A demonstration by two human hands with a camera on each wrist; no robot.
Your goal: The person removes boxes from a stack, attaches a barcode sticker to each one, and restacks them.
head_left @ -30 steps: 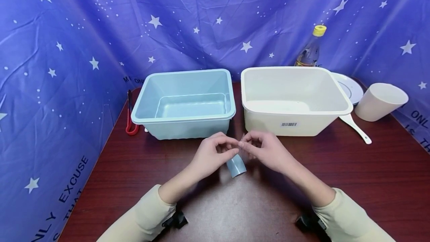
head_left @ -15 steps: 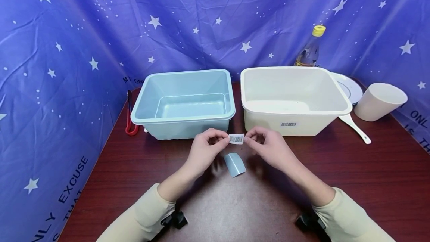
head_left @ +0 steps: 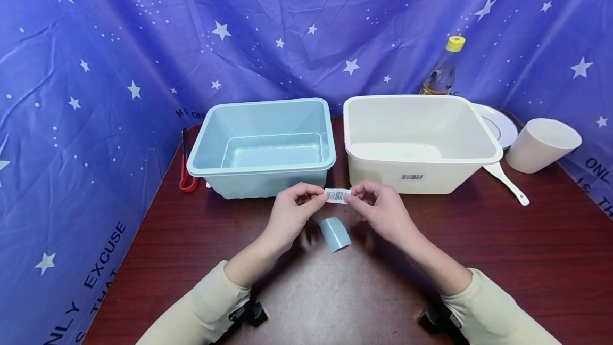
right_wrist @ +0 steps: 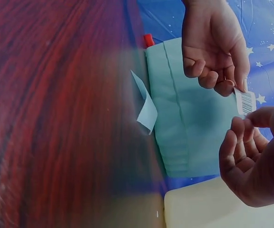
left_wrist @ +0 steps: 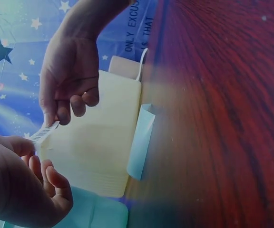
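Observation:
Between my two hands is a small white barcode sticker [head_left: 337, 196], its printed side turned up toward the head view. My left hand [head_left: 293, 214] pinches its left end between thumb and fingertips. The right end is pinched by my right hand [head_left: 385, 211]. In the right wrist view the sticker [right_wrist: 245, 102] spans the short gap between both thumbs. Below the hands, a curled blue-grey piece of backing paper [head_left: 335, 235] lies on the table. Both wrist views show this curled piece [left_wrist: 141, 142] apart from the hands.
A light blue bin [head_left: 268, 177] stands behind my left hand, a cream bin [head_left: 378, 177] with a barcode label [head_left: 412, 177] behind my right. At right are a white cup [head_left: 538, 148], a plate [head_left: 500, 124], a white-handled utensil [head_left: 507, 182] and a yellow-capped bottle [head_left: 440, 73]. A red-handled tool [head_left: 185, 177] lies far left.
The hands have drawn slightly apart and away from the backing paper, bringing the barcode sticker into sight between them. In the last half second it has tilted and risen a little.

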